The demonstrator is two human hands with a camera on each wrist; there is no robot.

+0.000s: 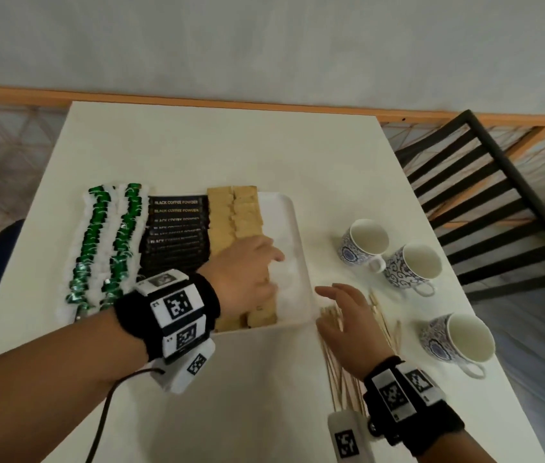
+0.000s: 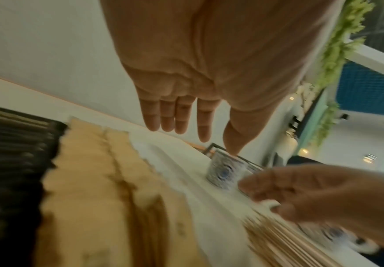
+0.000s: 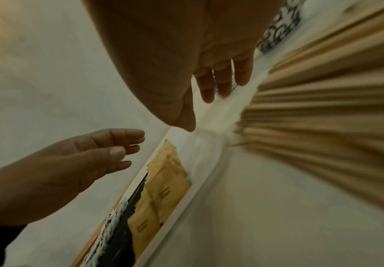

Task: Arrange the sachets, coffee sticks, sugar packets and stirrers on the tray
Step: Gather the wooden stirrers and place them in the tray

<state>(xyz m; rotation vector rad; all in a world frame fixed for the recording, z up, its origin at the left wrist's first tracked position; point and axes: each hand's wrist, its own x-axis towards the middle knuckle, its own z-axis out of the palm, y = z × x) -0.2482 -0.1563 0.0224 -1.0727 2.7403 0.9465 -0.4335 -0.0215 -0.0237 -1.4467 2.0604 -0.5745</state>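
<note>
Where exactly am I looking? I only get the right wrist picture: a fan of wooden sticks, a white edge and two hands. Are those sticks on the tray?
Observer: No. The head view shows the stirrers lying on the table, just right of the tray, under the open right hand.
Visitor: And the patterned thing in my top corner?
Observer: One of three blue-and-white cups standing on the table, right of the stirrers.
Visitor: What are the dark packets?
Observer: Coffee sticks, printed "BLACK COFFEE POWDER".
</note>
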